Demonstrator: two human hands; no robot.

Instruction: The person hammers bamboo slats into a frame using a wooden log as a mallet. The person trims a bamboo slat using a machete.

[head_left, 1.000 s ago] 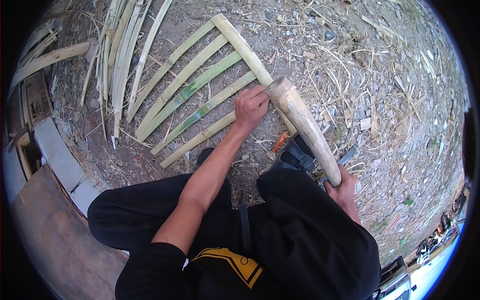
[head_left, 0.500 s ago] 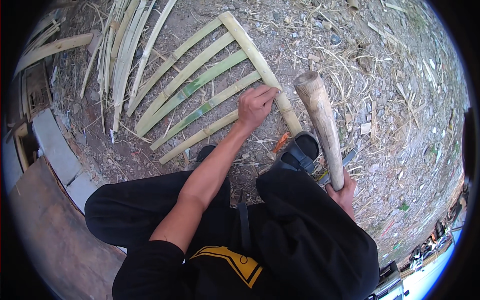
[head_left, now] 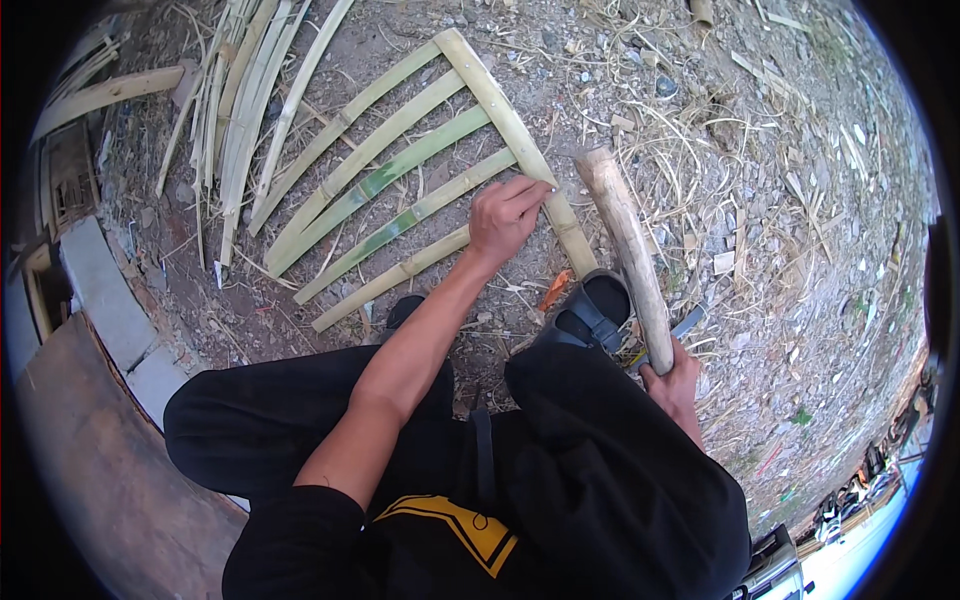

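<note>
five bamboo slats [head_left: 382,180] lie side by side on the ground [head_left: 690,130], reaching out to the left from a bamboo crosspiece [head_left: 514,128]; four meet it with their upper ends, while the fifth's end is hidden behind the left hand [head_left: 505,222]. that hand is clenched at the crosspiece, thumb and forefinger pinched together over it; whether they hold anything is too small to tell. right of the crosspiece, the right hand [head_left: 675,385] grasps a wooden club [head_left: 632,250] by its lower end, the upper end tilted toward the crosspiece but apart from it. a dark sandal [head_left: 590,312] is at the crosspiece's near end, with an orange scrap [head_left: 554,290] just left of that end. left of the crosspiece, past the slats, lies a loose bundle of split bamboo strips [head_left: 250,110]; farther left from it are grey slabs [head_left: 105,290] and a brown board [head_left: 120,460].
</note>
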